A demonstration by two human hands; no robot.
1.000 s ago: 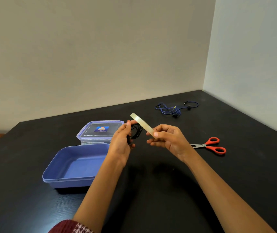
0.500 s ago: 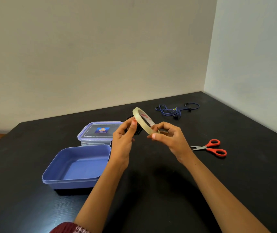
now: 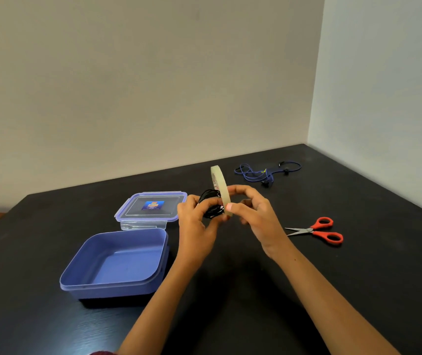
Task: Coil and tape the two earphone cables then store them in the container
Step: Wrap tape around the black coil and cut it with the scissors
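My left hand grips a coiled black earphone cable above the black table. My right hand pinches a clear tape roll, which stands on edge right beside the coil. The second earphone cable, blue and loose, lies uncoiled at the back right of the table. The open blue container sits to the left of my left arm, with nothing inside it.
The container's clear lid with a blue label lies flat behind the container. Red-handled scissors lie to the right of my right hand. Walls close off the table at the back and right.
The tape roll has turned from slanted to nearly upright and edge-on. My hands have drawn closer together, bringing the roll against the black coil.
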